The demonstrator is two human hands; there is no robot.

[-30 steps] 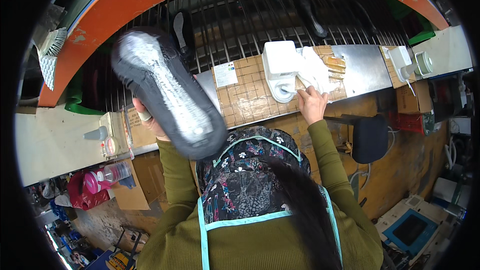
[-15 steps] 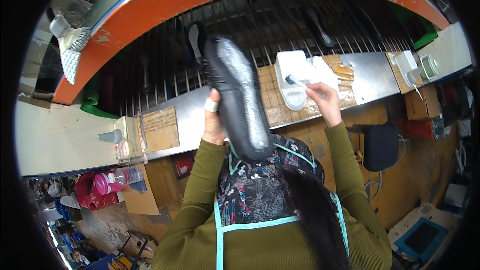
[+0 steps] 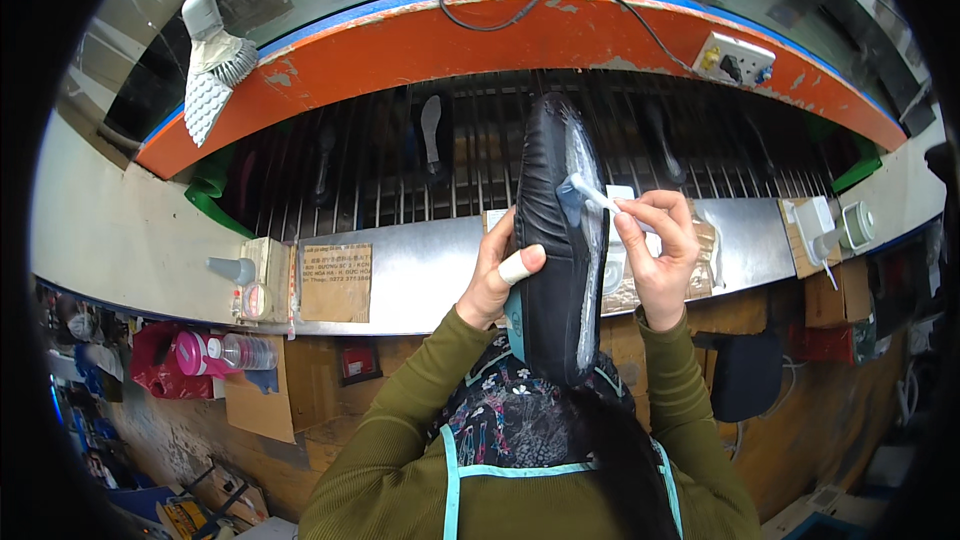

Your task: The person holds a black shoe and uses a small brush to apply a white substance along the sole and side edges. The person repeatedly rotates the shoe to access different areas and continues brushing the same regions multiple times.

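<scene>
My left hand (image 3: 498, 275), with a white wrap round its thumb, grips a black shoe upper (image 3: 548, 280) over the ledge. The upper stands toe away, tilted so that its pale, wet-looking underside edge (image 3: 588, 285) faces right. A bit of teal (image 3: 515, 320), perhaps the last inside, shows beside my left wrist. Between the fingertips of my right hand (image 3: 662, 255) is a small brush with a white handle (image 3: 595, 194). Its bluish-grey head (image 3: 571, 198) touches the upper near the underside edge. Partly hidden behind them is a white plastic container (image 3: 616, 265) on cardboard.
Beyond the metal ledge (image 3: 420, 275), a rack of metal bars (image 3: 480, 170) carries a sole (image 3: 431, 135) and other dark shoe parts under an orange panel (image 3: 380, 60). Cardboard (image 3: 336, 282) and a grey nozzle (image 3: 232, 270) lie left; a lidded pot (image 3: 858, 227) stands right.
The brush has moved from the white container onto the shoe upper. My left hand has turned the upper so its underside faces right instead of up. The view has shifted as well.
</scene>
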